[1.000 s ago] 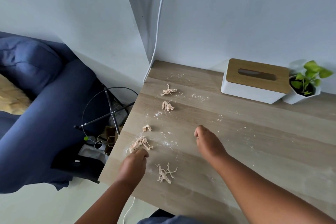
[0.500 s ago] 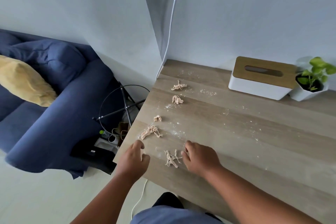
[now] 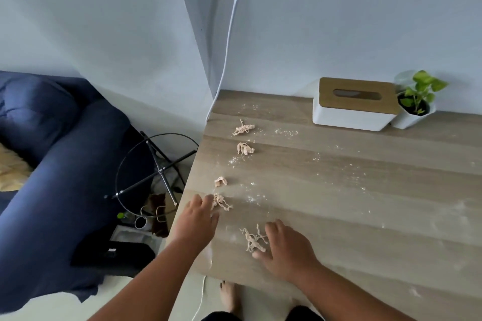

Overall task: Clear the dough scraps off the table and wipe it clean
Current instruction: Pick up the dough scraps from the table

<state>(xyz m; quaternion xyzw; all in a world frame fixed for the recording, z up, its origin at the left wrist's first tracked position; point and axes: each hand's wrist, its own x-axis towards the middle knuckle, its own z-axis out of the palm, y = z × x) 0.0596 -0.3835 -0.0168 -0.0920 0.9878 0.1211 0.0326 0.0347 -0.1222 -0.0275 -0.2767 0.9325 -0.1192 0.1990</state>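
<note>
Several pale dough scraps lie in a line along the left side of the wooden table (image 3: 339,190), amid scattered flour. My left hand (image 3: 195,219) is at the table's left edge, its fingertips touching a stringy scrap (image 3: 221,202). My right hand (image 3: 287,247) rests flat near the front edge, fingers spread against the nearest tangled scrap (image 3: 253,238). Farther back lie a small scrap (image 3: 220,181), a curled scrap (image 3: 245,148) and the farthest scrap (image 3: 243,129). Neither hand holds anything.
A white tissue box with a wooden lid (image 3: 354,104) and a small potted plant (image 3: 417,101) stand at the back against the wall. A white cable (image 3: 229,34) runs down the wall. Left of the table are a blue sofa (image 3: 60,164), a black wire stand (image 3: 156,177) and floor clutter.
My left hand has moved forward from the table edge to touch the stringy scrap. My right hand stays beside the nearest scrap, fingers now spread against it.
</note>
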